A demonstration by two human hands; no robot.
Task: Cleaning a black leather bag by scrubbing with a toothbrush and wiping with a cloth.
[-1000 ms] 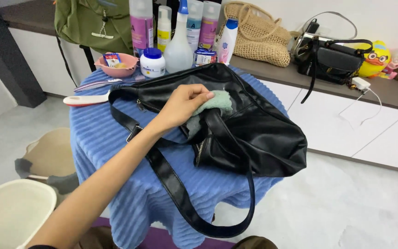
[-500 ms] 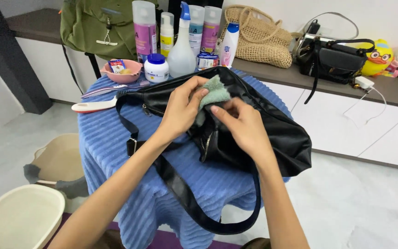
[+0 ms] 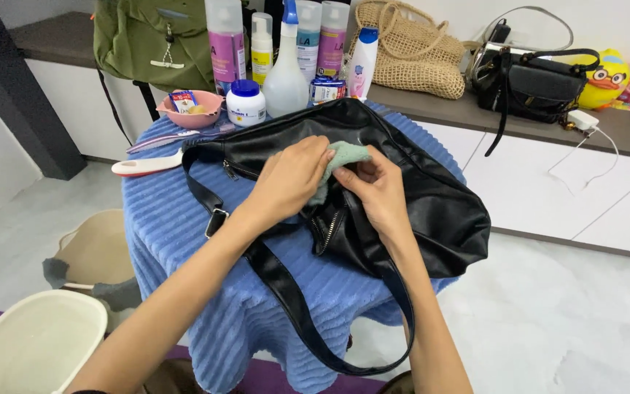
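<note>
We count one black bag (image 3: 402, 197) on the blue-covered bench (image 3: 176, 219), one green cloth (image 3: 340, 157), five bottles (image 3: 286, 66) and one pink bowl (image 3: 191, 109) at the far side. Since half a second ago both hands sit lower on the bag. Our left hand (image 3: 289, 179) and right hand (image 3: 377, 190) each pinch the cloth, which lies between the two closed grips.

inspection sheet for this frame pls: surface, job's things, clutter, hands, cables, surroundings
Surface: small table under a blue ribbed cover.
Job's things: black leather bag, unzipped; green cloth at its opening.
Clutter: bottles, white jar, pink bowl, white brush.
Hands: left hand and right hand both grip the cloth.
Cables: white charger cable on the cabinet.
Surroundings: green backpack, woven bag, black handbag, cream bins.
</note>
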